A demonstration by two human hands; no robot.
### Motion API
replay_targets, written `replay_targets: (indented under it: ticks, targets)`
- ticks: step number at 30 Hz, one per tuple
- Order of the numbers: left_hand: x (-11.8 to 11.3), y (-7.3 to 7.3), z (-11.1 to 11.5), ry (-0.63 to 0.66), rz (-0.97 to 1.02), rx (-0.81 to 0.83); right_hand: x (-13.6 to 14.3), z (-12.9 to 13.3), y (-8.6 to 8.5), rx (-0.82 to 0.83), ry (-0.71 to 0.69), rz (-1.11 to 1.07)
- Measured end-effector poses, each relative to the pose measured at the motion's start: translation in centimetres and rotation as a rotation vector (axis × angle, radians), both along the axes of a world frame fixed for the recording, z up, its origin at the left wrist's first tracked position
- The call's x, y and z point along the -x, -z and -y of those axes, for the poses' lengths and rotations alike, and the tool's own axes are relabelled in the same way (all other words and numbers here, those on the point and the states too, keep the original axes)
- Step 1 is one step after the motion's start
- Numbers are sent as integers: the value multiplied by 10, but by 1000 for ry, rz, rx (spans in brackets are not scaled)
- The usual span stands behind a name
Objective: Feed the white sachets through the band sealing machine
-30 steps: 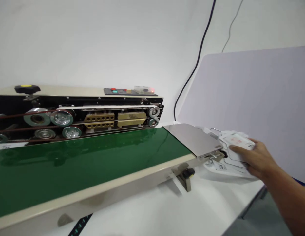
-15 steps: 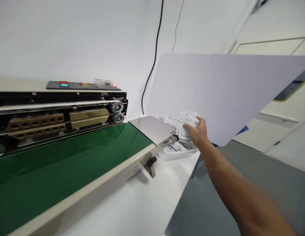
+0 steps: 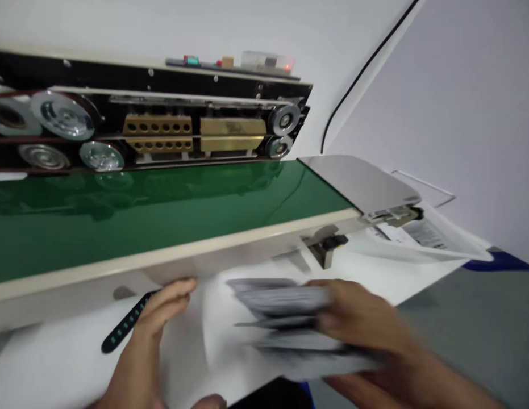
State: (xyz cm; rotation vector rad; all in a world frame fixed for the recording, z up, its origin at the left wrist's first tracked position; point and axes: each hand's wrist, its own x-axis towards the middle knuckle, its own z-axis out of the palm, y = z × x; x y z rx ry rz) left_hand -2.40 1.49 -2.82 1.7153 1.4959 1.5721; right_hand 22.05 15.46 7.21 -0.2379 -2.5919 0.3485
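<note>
My right hand [image 3: 362, 324] is wrapped round a blurred stack of white packets [image 3: 285, 318] above the white table. At the lower left, my left hand [image 3: 149, 335] is spread, fingers apart, with nothing held. A white tray [image 3: 452, 244] at the right end of the machine holds some printed packets [image 3: 417, 234]. Between the hands, a pale white shape on the table is too blurred to make out.
The sealing machine with its green belt [image 3: 183, 210] runs across the view, ending in a metal plate [image 3: 362, 182]. A bracket with a black knob [image 3: 326, 247] juts from its front. A black strip [image 3: 125, 324] lies beside my left hand.
My right hand has come from the tray towards me with a stack of packets. My left hand has come into view. The camera has turned left and moved nearer the machine.
</note>
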Motion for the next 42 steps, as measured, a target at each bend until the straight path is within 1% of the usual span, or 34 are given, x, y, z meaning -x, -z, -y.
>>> replay_targets:
  ticks: [1, 2, 3, 4, 6, 8, 11, 13, 15, 17, 19, 21, 23, 25, 27, 28, 29, 30, 32, 34, 36, 38, 39, 41, 42]
  targets:
    - [-3, -3, 1, -16, 45, -15, 13, -1, 6, 15, -130, 31]
    - [-6, -6, 2, -29, 79, -19, 26, -1, 10, 21, -214, 73]
    - [-9, -9, 4, -41, 100, -10, 37, -2, 14, 16, -252, 124]
    - [-10, -12, 6, -50, 101, 16, 46, -2, 16, -4, -264, 186]
    - [-10, -16, 7, -68, 41, 111, 61, 2, 20, -67, -243, 289]
    - [-7, -17, 5, -127, -55, 217, 68, 7, 22, -119, -208, 325]
    - [-3, -16, -2, -180, -185, 359, 68, 11, 28, -135, -121, 311]
    - [-2, -16, -7, -142, -209, 409, 64, 9, 32, -114, -56, 313]
    - [-3, -17, -11, -64, -222, 403, 63, 6, 34, -90, -34, 319]
    - [-3, -19, -14, 42, -266, 375, 66, 5, 33, -46, -68, 306]
    - [-2, -21, -15, 117, -299, 337, 72, 5, 31, 10, -131, 257]
    - [1, -23, -16, 139, -292, 308, 78, 8, 27, 67, -194, 193]
    - [4, -24, -16, 152, -277, 305, 78, 11, 23, 89, -212, 139]
    - [6, -26, -15, 162, -259, 324, 70, 12, 22, 31, -161, 107]
    - [7, -27, -16, 150, -251, 346, 56, 11, 25, -62, -58, 99]
    - [7, -27, -16, 135, -246, 345, 48, 10, 28, -82, -4, 104]
    - [7, -27, -16, 120, -239, 336, 40, 9, 32, -61, 46, 116]
    - [6, -27, -16, 114, -234, 323, 33, 7, 38, 0, 85, 126]
    - [5, -25, -17, 109, -236, 302, 24, 7, 49, 196, 120, 116]
    - [1, -23, -17, 79, -226, 337, 23, 12, 60, 410, 91, 91]
    - [-3, -20, -15, 17, -178, 392, 29, 21, 67, 551, 25, 51]
    - [-6, -18, -12, -49, -126, 397, 41, 31, 71, 611, -3, 13]
    - [-7, -16, -11, -72, -105, 390, 47, 35, 72, 618, 4, -18]
    - [-7, -15, -9, -96, -70, 383, 57, 39, 72, 587, 37, -85]
    - [-6, -15, -9, -88, -65, 390, 61, 40, 72, 563, 49, -112]
